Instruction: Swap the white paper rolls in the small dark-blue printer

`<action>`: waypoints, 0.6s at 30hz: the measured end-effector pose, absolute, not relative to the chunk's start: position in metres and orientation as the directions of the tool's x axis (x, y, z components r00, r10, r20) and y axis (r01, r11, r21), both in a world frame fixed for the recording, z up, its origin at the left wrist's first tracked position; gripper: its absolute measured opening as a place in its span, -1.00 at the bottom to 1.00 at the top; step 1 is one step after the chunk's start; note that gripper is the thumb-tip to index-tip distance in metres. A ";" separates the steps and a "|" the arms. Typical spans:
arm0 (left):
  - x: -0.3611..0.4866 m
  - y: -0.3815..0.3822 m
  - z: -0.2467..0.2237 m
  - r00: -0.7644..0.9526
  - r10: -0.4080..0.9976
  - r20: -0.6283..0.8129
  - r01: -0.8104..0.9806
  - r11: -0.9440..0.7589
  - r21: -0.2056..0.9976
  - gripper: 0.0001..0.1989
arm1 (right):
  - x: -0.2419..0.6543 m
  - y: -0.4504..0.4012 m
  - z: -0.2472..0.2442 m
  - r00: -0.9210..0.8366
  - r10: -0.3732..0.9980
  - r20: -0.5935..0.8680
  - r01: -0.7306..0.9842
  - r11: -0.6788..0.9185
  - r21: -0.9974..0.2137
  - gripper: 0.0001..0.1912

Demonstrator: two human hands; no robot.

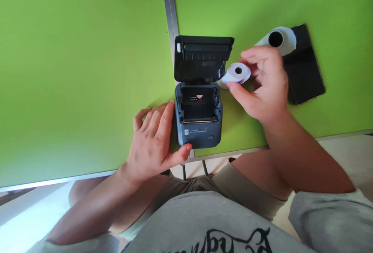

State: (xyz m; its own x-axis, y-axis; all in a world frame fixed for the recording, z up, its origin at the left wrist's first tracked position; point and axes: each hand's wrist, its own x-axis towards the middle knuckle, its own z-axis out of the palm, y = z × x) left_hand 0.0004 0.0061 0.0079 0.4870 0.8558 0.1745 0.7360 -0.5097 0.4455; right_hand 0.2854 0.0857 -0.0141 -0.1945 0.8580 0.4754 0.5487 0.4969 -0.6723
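Right hand, you've got the small white paper roll pinched between thumb and fingers, core end facing up, just right of the open blue-grey plastic printer at centre frame. Your left hand, fingers unclenched, rests against its left side. Bright green tabletop around; upper right, a larger white roll overlaps a flat black glossy device.

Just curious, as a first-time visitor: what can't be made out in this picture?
All in the head view:
Print on the printer: too small, blurred.
Corner of the phone: covered by the large roll.
Curled fingers of the right hand: partly behind the hand itself.
Lettering on the shirt: cut off by the bottom edge.
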 end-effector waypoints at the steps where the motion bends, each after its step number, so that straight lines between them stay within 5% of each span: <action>1: 0.001 0.006 0.008 0.487 0.855 0.180 0.736 -0.513 0.443 -0.16 | 0.285 0.085 -0.014 -0.180 0.857 0.482 0.549 0.494 -0.674 -0.62; 11: 0.001 0.006 0.006 0.478 0.861 0.176 0.740 -0.502 0.449 -0.15 | 0.288 0.090 -0.008 -0.041 0.875 0.482 0.604 0.406 -0.686 -0.67; 18: 0.001 0.006 0.005 0.481 0.859 0.173 0.744 -0.505 0.437 -0.14 | 0.270 0.073 0.023 -0.057 0.799 0.598 0.527 0.533 -0.662 -0.60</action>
